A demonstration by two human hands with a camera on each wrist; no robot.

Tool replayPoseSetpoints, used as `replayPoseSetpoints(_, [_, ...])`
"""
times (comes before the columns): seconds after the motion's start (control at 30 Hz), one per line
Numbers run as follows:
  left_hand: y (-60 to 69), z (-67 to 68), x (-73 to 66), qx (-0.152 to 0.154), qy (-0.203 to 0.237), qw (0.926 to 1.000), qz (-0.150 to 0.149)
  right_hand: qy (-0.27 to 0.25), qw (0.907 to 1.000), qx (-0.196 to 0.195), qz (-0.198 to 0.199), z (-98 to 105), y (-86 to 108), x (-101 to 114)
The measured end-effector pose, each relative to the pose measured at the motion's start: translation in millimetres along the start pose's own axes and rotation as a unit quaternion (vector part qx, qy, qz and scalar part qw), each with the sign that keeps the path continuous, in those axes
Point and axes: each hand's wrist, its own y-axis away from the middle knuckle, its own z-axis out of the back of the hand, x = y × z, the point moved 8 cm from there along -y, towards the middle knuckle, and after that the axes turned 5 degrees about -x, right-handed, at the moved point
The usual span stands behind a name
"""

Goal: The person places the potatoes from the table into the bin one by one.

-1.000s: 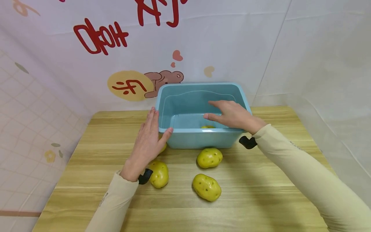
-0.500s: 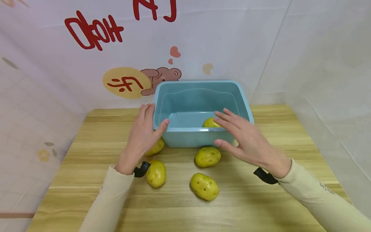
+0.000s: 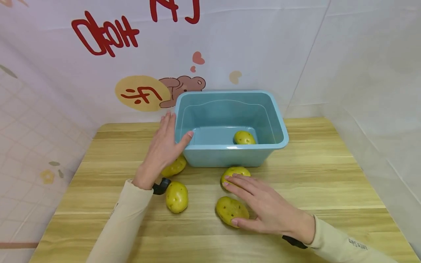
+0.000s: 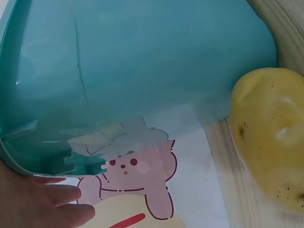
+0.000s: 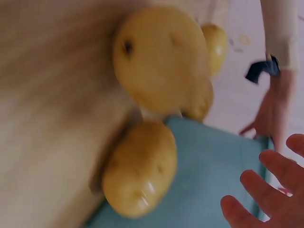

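A light blue plastic bin [image 3: 227,157] stands at the back of the wooden table, with one yellow potato [image 3: 245,137] inside at the right. My left hand [image 3: 161,148] rests on the bin's left rim, fingers along the outside and thumb over the front corner. Over the table in front of the bin, my right hand [image 3: 266,206] hovers with spread fingers above two potatoes. The nearer potato [image 3: 231,211] lies by its thumb; the farther potato [image 3: 235,174] is partly covered by its fingertips. Whether the hand touches either cannot be told.
Near the left wrist lie two more potatoes, one [image 3: 177,197] in front and one [image 3: 174,166] against the bin's front left corner. Behind the bin rises a white printed wall sheet [image 3: 256,44]. The wooden table [image 3: 204,244] carries everything.
My right hand has come out of the bin and moved down toward the front potatoes. The potato inside the bin is now in plain sight. My left hand stays at the rim.
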Motion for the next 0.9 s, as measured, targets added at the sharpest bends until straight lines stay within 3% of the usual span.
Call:
replayPoseSetpoints(0.23, [-0.7,-1.5,-0.1,0.009,-0.003,0.9999,0.004,-0.029,0.9984,0.047,-0.01,-35.1,9.6,2.7])
replayPoseSetpoints(0.4, [-0.6,-1.2,0.5,0.012,-0.011,0.9998,0.007,-0.039,0.995,0.082,-0.04,-53.7,15.9,-1.5])
replayPoseSetpoints(0.7, [-1.4,-1.7,0.5,0.015,-0.011,0.9998,0.008,-0.047,0.9885,0.107,-0.096,-68.8,24.0,-10.1])
replayPoseSetpoints(0.9, [-2.2,-2.2,0.9,0.014,-0.008,0.9999,0.005,-0.046,0.9869,0.113,-0.106,-72.9,27.6,-10.3])
